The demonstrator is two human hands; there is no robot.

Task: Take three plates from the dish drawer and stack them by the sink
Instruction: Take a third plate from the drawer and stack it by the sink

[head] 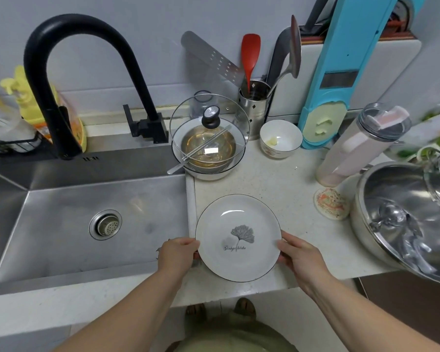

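A white plate [239,219] with a thin dark rim and a grey ginkgo leaf print lies on or just over the pale counter [277,184], right beside the steel sink [87,219]. My left hand [177,252] grips its left edge and my right hand [299,252] grips its right edge. I cannot tell whether more plates lie under it. The dish drawer is out of view.
Behind the plate stands a white bowl with a glass lid [208,133] and chopsticks, then a small white bowl [281,138] and a utensil holder [254,107]. A steel pot [401,219], a coaster [332,203] and a tumbler [361,146] crowd the right. A black faucet [61,72] arches over the sink.
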